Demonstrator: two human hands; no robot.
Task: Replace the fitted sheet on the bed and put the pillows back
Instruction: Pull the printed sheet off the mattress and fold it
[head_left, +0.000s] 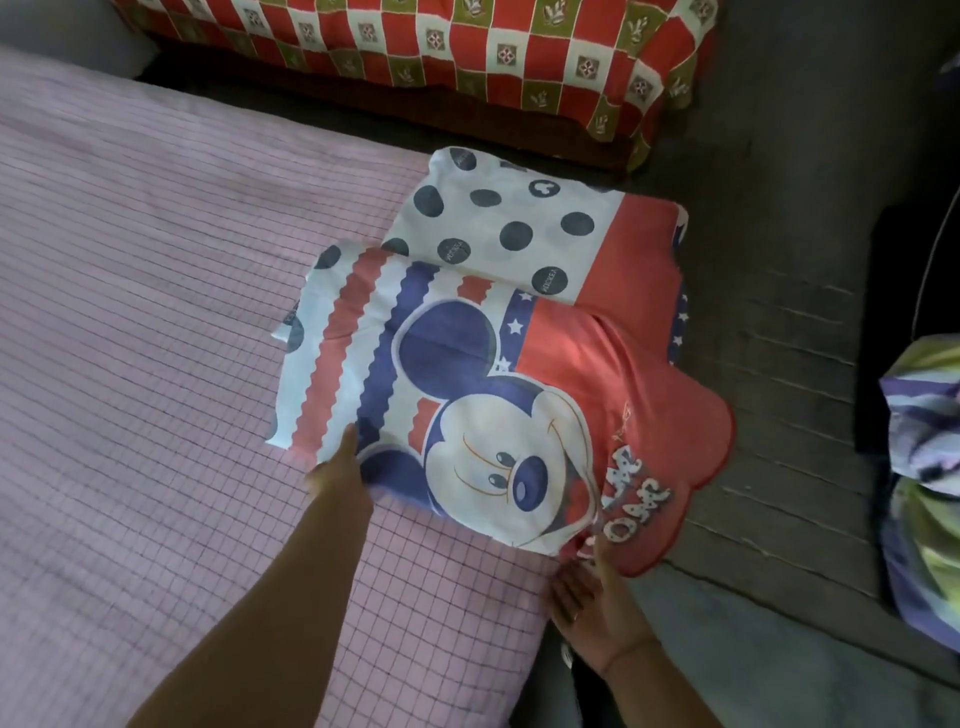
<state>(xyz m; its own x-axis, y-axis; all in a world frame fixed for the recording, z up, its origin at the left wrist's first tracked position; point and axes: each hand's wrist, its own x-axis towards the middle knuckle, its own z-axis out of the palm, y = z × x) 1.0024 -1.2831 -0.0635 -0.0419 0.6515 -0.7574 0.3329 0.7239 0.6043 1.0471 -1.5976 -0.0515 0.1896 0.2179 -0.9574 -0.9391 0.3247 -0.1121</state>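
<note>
head | left hand (336, 470) seemingly pinches Mickey pillow (498, 441) | right hand (584, 603) fingers (600, 558) straight, touching it

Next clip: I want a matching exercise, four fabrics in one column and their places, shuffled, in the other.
1. Mickey Mouse pillow
2. polka-dot pillow
3. pink checked sheet
4. red-and-green checked cover

A. spread flat under both pillows
B. along the top edge of the view
C. the nearer of a pair
D. the farther of a pair

Pairs: 1-C, 2-D, 3-A, 4-B
</note>
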